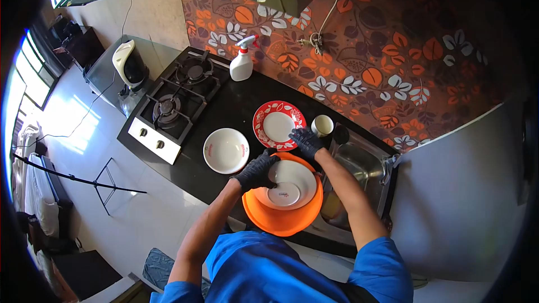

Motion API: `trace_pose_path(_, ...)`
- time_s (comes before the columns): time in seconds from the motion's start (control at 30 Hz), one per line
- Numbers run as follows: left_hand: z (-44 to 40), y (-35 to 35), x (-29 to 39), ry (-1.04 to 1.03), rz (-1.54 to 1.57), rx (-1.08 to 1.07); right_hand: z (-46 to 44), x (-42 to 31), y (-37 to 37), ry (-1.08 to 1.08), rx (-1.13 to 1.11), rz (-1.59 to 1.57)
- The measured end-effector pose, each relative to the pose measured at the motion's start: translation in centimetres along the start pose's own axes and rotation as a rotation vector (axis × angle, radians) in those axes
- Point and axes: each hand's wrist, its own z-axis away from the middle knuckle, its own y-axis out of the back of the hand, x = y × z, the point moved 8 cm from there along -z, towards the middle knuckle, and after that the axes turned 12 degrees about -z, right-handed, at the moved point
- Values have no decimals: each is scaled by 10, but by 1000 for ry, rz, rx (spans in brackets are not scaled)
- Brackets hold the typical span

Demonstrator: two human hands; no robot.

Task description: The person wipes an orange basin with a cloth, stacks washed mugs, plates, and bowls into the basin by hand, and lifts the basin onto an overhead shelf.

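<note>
Both my hands wear black gloves. My left hand (256,171) is closed at the left rim of an overturned white bowl (300,181), its fingertips close to the plate's near edge. That bowl lies base up in an orange basin (282,225). My right hand (306,142) pinches the right rim of a plate (279,127) with a red patterned border, which lies on the counter. Just beyond this hand stands a light-coloured mug (322,125). To the left, a second white bowl (225,151) sits upright.
A gas stove (179,98) occupies the counter's left part, with a white spray bottle (241,66) behind. The metal sink (359,163) is at the right. An electric kettle (129,65) stands past the stove. A cord (316,42) hangs against the patterned wall.
</note>
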Motion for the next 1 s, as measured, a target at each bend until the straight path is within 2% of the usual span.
trace_pose_path(0.23,3,2,0,24,-7,-11,-14,-11,-28,-46,-156,-16)
trace_pose_path(0.43,2,4,2,61,-68,-39,-13,-9,-46,-28,-172,-27)
trace_pose_path(0.73,3,0,0,49,-60,-25,-5,-18,-41,112,3,22)
trace_pose_path(0.93,3,-2,-2,55,-70,-26,-8,-16,-24,109,-23,-6)
trace_pose_path(1.0,3,-1,-2,42,-70,-5,-10,-18,-9,140,39,30)
